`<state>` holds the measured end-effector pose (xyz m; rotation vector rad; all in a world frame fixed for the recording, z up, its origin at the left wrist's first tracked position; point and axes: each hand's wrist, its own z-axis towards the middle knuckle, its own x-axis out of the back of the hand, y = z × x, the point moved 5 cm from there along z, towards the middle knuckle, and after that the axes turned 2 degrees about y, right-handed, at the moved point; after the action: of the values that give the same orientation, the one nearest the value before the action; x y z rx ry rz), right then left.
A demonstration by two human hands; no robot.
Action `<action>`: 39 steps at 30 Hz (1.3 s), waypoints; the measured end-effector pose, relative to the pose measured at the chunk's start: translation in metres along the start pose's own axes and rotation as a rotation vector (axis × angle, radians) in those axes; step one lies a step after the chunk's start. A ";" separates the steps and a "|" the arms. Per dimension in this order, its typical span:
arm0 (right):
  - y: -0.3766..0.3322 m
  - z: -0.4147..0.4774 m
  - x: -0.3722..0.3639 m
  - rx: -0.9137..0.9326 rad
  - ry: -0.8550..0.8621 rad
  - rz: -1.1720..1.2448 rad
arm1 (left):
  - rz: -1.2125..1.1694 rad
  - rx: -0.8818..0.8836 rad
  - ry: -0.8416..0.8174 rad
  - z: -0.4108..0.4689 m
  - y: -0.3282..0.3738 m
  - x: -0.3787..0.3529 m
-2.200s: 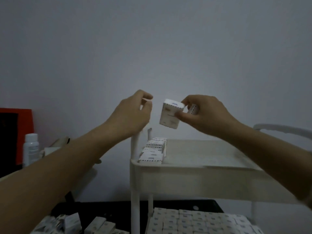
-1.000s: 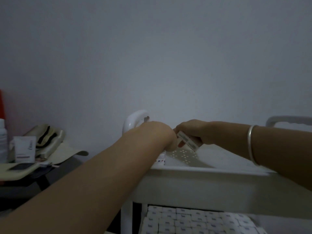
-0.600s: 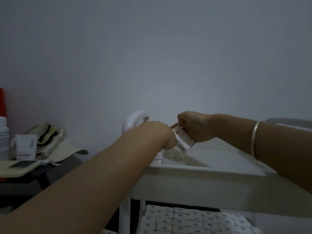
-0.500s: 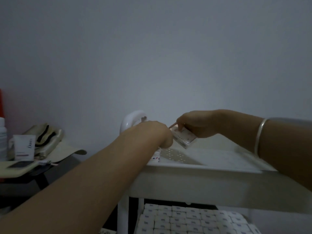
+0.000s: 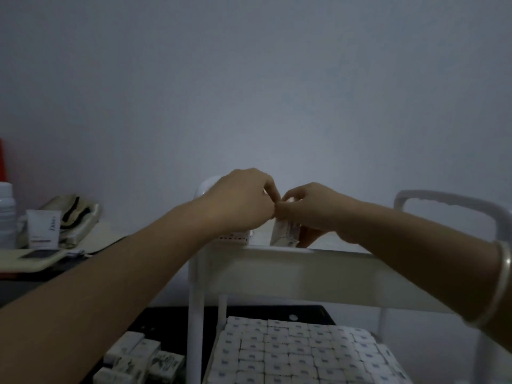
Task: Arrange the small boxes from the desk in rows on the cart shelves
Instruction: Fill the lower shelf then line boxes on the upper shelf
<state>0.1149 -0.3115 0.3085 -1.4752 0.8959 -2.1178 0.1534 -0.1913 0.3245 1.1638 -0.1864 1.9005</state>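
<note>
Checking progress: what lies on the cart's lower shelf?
Tightly packed rows of small boxes cover it; anything beneath them is hidden, and the front edge is out of frame.

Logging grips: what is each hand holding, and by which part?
Right hand grips a small box by its upper end. Left hand: fingers curled, contents hidden.

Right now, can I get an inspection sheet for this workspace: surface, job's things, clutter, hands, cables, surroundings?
Surface: white cart's top shelf, floor hidden behind its rim.
Job's things: small box near upright at the shelf edge; short row beside it; lower shelf boxes in tight rows; loose boxes heaped lower left.
Clutter: bottle, tube, pouch at left.
Hands: right hand grips the small box; left hand curled beside it, hold unclear.
Cables: nothing seen.
Surroundings: plain wall, dim light.
</note>
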 end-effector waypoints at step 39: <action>-0.013 -0.146 -0.162 0.973 0.465 -0.228 | -0.053 -0.005 -0.152 -0.244 -0.193 -0.145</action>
<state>0.0368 -0.1577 0.1746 -0.6044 -0.2426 -2.5237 0.1633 -0.0334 0.0199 1.2975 -0.2409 1.7650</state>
